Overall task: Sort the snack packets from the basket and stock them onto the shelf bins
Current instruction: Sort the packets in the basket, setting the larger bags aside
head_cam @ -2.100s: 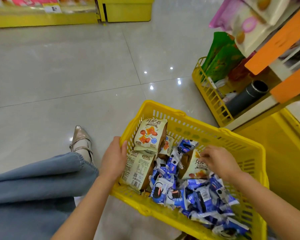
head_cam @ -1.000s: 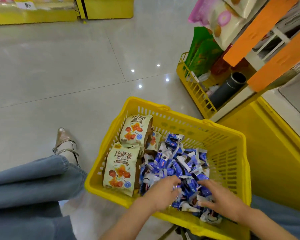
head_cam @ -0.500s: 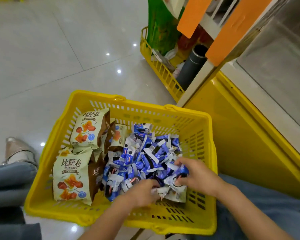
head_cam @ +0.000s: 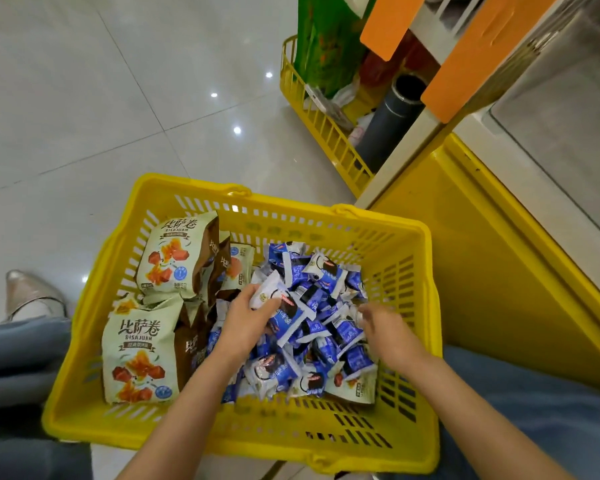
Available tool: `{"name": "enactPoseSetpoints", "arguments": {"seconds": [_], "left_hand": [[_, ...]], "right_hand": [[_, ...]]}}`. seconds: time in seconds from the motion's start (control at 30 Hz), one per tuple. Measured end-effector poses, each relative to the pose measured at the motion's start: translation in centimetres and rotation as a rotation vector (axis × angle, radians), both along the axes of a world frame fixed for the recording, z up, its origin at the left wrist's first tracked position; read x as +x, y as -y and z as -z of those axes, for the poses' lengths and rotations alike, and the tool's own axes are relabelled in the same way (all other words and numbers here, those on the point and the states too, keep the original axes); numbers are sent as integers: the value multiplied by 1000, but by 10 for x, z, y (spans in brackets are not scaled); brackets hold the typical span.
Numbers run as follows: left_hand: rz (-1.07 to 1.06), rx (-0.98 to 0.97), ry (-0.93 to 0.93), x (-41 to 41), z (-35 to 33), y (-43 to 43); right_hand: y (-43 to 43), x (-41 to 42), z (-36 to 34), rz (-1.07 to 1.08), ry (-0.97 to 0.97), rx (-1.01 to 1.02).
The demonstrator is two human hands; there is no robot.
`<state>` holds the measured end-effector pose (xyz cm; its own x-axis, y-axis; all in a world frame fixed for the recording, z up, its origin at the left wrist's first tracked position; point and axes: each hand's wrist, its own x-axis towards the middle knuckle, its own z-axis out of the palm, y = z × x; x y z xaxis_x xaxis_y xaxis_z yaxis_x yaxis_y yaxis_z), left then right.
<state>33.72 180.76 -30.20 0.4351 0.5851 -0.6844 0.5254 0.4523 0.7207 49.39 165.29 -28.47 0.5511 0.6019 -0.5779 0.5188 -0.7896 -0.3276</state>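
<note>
Spreading across most of the view, the pale tiled floor (head_cam: pixel 84 98) carries a yellow shelf base (head_cam: pixel 482 271) along the right side. A yellow plastic basket (head_cam: pixel 291 434) sits on the floor hard against that base, between the person's blue-trousered legs (head_cam: pixel 18 358). Beyond the basket, a yellow wire shelf bin (head_cam: pixel 312 119) holds upright green bags (head_cam: pixel 323 46) and a dark tube (head_cam: pixel 392 123), with orange strips (head_cam: pixel 471 57) above it.

Inside the basket, cream and brown snack bags (head_cam: pixel 137 355) stand along the left wall, one nearer and one farther back. A loose heap of small blue and white packets (head_cam: pixel 329 282) fills the middle and right of the basket floor.

The left hand (head_cam: pixel 243 323) is down in the heap near its left edge. Its fingers curl round a bunch of the small packets, and the thumb (head_cam: pixel 271 306) presses across the top of them. The right hand (head_cam: pixel 388 334) reaches into the heap's right side, knuckles up and fingers (head_cam: pixel 366 315) bent downward, touching the packets. Their tips are blurred, so whether they pinch anything cannot be told. A pointed pale shoe (head_cam: pixel 28 296) shows at the left edge.
</note>
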Motion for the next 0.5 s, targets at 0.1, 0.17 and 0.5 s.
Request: {"name": "enactPoseSetpoints", "arguments": {"seconds": [0.1, 0.17, 0.5], "left_hand": [[7, -10, 48, -1, -2, 5], [42, 2, 48, -4, -2, 9], [161, 90, 27, -20, 0, 17]], "right_hand": [[11, -11, 10, 15, -219, -196], [12, -18, 15, -39, -248, -281], [5, -24, 20, 107, -152, 14]]}}
